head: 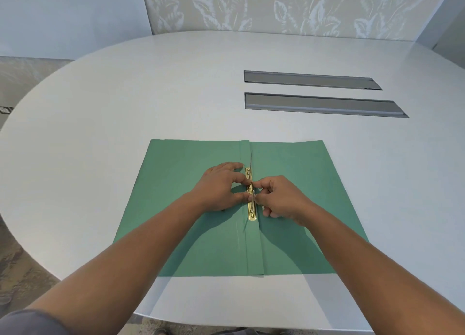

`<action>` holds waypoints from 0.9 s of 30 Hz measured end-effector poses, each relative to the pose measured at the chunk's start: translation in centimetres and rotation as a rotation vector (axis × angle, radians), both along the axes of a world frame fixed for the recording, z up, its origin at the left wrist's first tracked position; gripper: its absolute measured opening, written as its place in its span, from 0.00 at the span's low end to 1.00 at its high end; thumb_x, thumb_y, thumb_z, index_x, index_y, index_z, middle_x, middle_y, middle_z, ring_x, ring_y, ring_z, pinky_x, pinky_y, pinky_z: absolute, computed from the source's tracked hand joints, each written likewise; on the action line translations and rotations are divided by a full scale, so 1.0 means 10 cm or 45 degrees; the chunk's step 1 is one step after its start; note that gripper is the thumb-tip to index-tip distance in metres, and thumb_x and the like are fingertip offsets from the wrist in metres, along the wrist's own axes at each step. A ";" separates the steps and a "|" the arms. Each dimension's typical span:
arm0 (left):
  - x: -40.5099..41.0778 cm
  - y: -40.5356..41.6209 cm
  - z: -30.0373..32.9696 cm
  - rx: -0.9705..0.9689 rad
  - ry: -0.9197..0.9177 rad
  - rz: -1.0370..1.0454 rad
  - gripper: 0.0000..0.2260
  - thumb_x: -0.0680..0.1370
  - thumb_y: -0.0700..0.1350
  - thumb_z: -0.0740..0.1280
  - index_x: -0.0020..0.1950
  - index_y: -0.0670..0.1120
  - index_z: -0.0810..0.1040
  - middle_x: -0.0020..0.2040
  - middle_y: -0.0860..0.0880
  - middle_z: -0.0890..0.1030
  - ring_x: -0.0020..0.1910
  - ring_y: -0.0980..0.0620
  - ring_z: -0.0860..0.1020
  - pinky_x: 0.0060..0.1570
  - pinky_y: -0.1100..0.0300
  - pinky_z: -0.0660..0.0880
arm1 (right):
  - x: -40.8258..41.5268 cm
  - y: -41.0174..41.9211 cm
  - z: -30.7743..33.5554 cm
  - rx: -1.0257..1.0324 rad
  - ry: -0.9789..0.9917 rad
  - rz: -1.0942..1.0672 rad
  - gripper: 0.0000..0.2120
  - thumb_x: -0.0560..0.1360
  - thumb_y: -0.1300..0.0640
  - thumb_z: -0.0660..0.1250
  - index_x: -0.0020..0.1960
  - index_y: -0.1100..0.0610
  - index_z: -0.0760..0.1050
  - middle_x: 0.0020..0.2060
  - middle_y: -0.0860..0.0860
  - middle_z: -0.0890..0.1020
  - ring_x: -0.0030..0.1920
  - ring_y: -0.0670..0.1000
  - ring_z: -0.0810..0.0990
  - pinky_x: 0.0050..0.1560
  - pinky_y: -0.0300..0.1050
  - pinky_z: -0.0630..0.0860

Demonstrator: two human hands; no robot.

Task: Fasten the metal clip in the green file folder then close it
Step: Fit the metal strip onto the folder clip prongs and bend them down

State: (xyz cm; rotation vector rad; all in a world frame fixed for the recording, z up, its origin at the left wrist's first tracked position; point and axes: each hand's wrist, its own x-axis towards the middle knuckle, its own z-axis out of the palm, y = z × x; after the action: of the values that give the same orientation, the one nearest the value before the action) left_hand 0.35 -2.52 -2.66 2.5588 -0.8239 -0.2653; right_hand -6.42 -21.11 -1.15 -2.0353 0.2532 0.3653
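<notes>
A green file folder lies open and flat on the white table, its spine running away from me. Along the spine sits a brass metal clip, a narrow bar with a thin prong standing up at its far end. My left hand rests on the left flap, thumb and forefinger pinching the middle of the clip. From the right side, my right hand pinches the same spot with its fingertips. The centre of the clip is hidden under my fingers.
The folder lies on a round white table. Two long grey slots are set into the tabletop beyond the folder to the right. A patterned wall panel stands behind the table, and carpet shows at the left.
</notes>
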 end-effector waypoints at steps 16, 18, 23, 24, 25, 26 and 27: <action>0.07 -0.01 0.03 0.011 0.090 0.007 0.22 0.68 0.68 0.73 0.60 0.63 0.82 0.79 0.54 0.66 0.77 0.52 0.64 0.75 0.49 0.61 | 0.44 0.03 -0.14 -0.107 -0.376 -0.158 0.02 0.74 0.58 0.73 0.45 0.55 0.85 0.35 0.48 0.85 0.36 0.48 0.82 0.43 0.47 0.80; 0.07 -0.02 0.03 0.015 0.104 0.014 0.22 0.68 0.69 0.73 0.60 0.64 0.81 0.79 0.55 0.66 0.77 0.51 0.64 0.75 0.46 0.61 | 0.46 0.02 -0.15 -0.138 -0.378 -0.156 0.04 0.75 0.58 0.73 0.42 0.56 0.84 0.32 0.48 0.83 0.32 0.47 0.78 0.41 0.47 0.77; 0.07 -0.03 0.07 0.031 0.100 0.015 0.22 0.68 0.67 0.74 0.59 0.63 0.82 0.78 0.54 0.67 0.76 0.52 0.65 0.74 0.48 0.63 | 0.55 -0.02 -0.13 -0.130 -0.286 -0.214 0.05 0.76 0.59 0.72 0.41 0.57 0.83 0.29 0.50 0.80 0.30 0.49 0.76 0.34 0.47 0.76; 0.08 -0.03 0.08 0.033 0.098 0.013 0.22 0.68 0.67 0.74 0.60 0.63 0.82 0.78 0.54 0.67 0.76 0.52 0.65 0.74 0.48 0.63 | 0.57 -0.01 -0.13 -0.131 -0.278 -0.219 0.05 0.76 0.59 0.72 0.41 0.57 0.82 0.29 0.49 0.80 0.30 0.49 0.76 0.33 0.46 0.76; 0.07 -0.03 0.08 0.036 0.096 0.008 0.22 0.68 0.67 0.74 0.60 0.63 0.82 0.78 0.54 0.67 0.76 0.52 0.65 0.74 0.48 0.63 | 0.59 -0.01 -0.14 -0.142 -0.280 -0.219 0.05 0.75 0.59 0.72 0.40 0.57 0.82 0.29 0.49 0.80 0.30 0.49 0.76 0.34 0.46 0.76; 0.08 -0.03 0.08 0.037 0.098 0.006 0.22 0.68 0.67 0.74 0.60 0.63 0.82 0.78 0.54 0.67 0.77 0.52 0.65 0.74 0.48 0.63 | 0.61 0.00 -0.14 -0.157 -0.289 -0.214 0.05 0.75 0.59 0.72 0.40 0.56 0.82 0.29 0.48 0.80 0.30 0.49 0.76 0.35 0.46 0.76; 0.08 -0.03 0.07 0.036 0.100 0.006 0.22 0.68 0.67 0.74 0.60 0.63 0.82 0.78 0.54 0.67 0.77 0.52 0.65 0.74 0.48 0.63 | 0.63 0.00 -0.15 -0.174 -0.303 -0.206 0.05 0.74 0.60 0.73 0.40 0.56 0.82 0.30 0.48 0.81 0.31 0.48 0.76 0.35 0.46 0.76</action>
State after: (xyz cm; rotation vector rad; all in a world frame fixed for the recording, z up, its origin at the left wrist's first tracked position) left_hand 1.11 -2.85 -1.92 2.5585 -0.7898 -0.3761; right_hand -0.11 -21.12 -2.63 -2.1523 0.2994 0.0045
